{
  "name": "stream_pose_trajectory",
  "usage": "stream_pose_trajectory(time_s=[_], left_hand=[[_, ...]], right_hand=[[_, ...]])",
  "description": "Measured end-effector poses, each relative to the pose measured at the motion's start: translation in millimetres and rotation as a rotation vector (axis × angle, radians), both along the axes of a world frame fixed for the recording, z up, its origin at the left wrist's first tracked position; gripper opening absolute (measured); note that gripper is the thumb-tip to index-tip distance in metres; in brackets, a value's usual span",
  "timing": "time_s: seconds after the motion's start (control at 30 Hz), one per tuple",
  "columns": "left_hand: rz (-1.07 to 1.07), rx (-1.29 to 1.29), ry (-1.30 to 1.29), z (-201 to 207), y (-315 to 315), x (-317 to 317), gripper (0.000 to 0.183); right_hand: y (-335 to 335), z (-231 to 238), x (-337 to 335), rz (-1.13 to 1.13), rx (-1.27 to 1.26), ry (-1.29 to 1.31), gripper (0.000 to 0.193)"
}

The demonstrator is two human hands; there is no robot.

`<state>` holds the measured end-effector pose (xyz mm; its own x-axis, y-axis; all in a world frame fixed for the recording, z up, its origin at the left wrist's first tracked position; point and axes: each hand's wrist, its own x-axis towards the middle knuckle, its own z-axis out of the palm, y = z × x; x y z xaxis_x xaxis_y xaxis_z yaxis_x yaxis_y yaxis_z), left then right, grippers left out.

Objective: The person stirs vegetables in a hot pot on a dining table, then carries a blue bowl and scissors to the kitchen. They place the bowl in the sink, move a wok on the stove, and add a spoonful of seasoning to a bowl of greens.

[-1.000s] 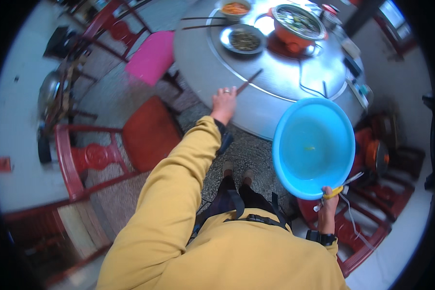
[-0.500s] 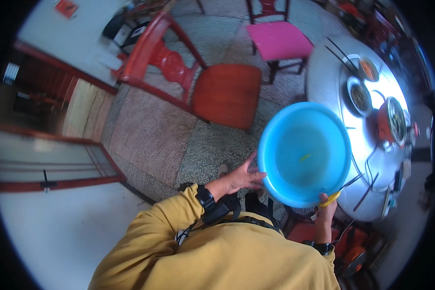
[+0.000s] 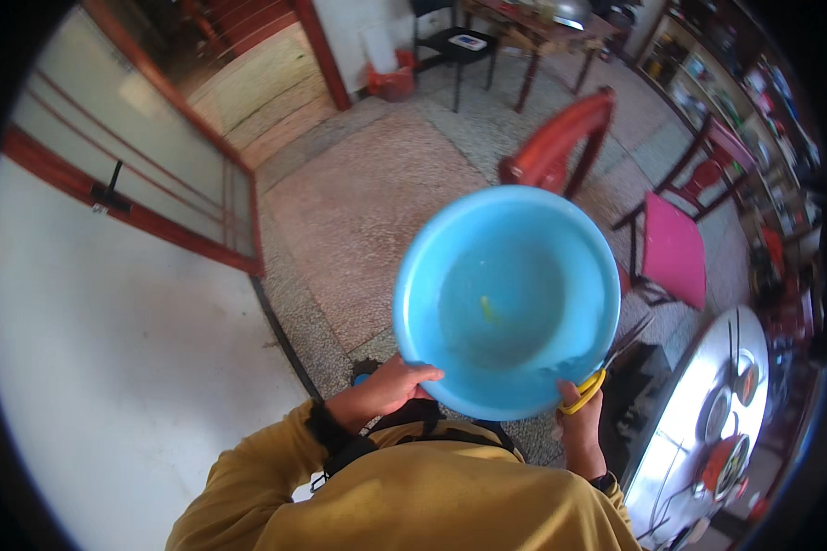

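While both hands carry blue basin (image 3: 508, 298) level, L hand (image 3: 386, 390) grip closed on rim; R hand (image 3: 579, 413) grip clamps rim w/ yellow-handled scissors (image 3: 590, 386).

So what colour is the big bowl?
The bowl is light blue, seen best in the head view.

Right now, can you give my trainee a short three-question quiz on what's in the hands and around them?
1. True or false: both hands grip the blue basin by its near rim.
2. Which hand also holds the yellow-handled scissors? A) left hand B) right hand C) neither
3. Fill in: the chair with the pink seat stands to the person's ____ of the basin.

Key:
1. True: the left hand and right hand both hold the rim.
2. B
3. right
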<state>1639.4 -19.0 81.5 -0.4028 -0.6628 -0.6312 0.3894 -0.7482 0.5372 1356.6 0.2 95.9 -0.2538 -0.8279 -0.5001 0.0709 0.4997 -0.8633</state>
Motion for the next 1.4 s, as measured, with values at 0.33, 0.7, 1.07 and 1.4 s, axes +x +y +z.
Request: stream_pose_trajectory(time_s=[0.33,0.7,1.07,1.4], left_hand=[[0.777,0.064,-0.065,16,-20,141,0.044],[1.331,-0.07,-0.196,-5,-80,275,0.055],[1.278,-0.02,-0.24,10,-228,375,0.051],[1.284,0.011,-0.093,-10,-460,456,0.044]], right_hand=[[-204,-31,176,0.617,-0.245,0.072,0.026],[-472,-159,369,0.493,-0.092,0.361,0.036],[-617,-260,309,0.315,-0.026,0.789,0.036],[-868,-221,338,0.207,-0.005,0.626,0.037]])
